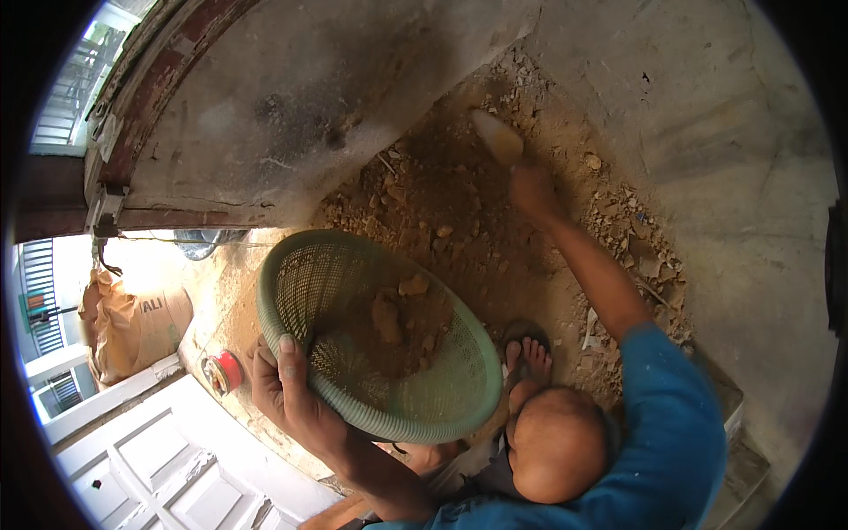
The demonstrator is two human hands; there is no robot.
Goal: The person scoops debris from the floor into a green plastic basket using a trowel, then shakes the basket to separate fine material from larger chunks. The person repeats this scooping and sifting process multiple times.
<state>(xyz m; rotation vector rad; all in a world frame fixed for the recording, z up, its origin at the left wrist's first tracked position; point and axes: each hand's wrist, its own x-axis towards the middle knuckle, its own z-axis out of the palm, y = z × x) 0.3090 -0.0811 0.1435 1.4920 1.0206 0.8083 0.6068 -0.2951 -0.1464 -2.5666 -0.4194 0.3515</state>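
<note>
My left hand [296, 389] grips the rim of a green plastic mesh basket [468, 340], thumb over the edge. The basket is tilted, with brown soil and a few lumps [387, 318] inside it. Farther off, my right hand [535, 193] is closed around a trowel [497, 137], whose handle is hidden in the fist. Its pale, pointed blade is smeared by motion and lies over the loose brown soil and rubble [442, 190] in the corner. Dust blurs the ground around the blade.
Bare plaster walls [742, 177] meet behind the rubble. My sandalled foot [530, 353] and bent knee [561, 446] are near the basket's right side. At left are a brown paper sack [132, 327], a red reel [227, 371] and a white panelled door [168, 450].
</note>
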